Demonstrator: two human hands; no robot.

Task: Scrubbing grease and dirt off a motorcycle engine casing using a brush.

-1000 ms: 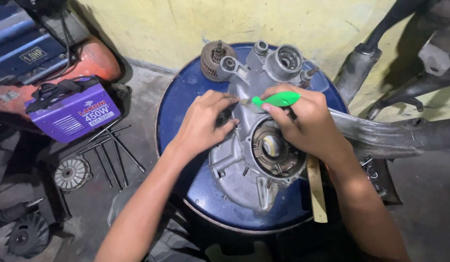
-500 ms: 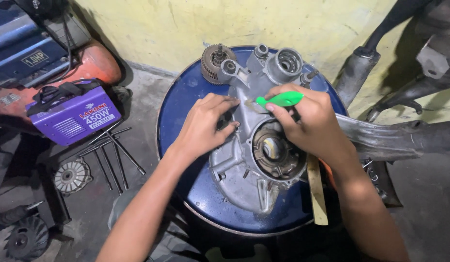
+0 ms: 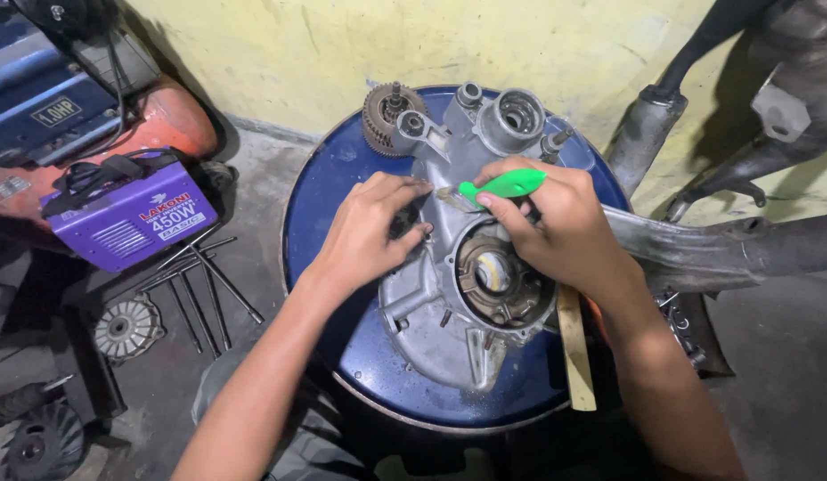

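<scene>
Meanwhile, right hand (image 3: 565, 227) grips a green-handled tool (image 3: 501, 186), left hand (image 3: 369, 233) lies loosely open on the engine casing (image 3: 449, 330), purple box (image 3: 128, 216) left.

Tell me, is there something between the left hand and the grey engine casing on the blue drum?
Nothing visible stands between them. The left hand lies directly on the engine casing, fingers at its upper edge. The right hand holds the green-handled tool beside it, not in its way.

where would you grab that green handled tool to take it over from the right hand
Take the green handle at its free rounded end, coming from the upper right. That end sticks out past the right hand; the tip end points left toward the left hand over the engine casing.
</scene>
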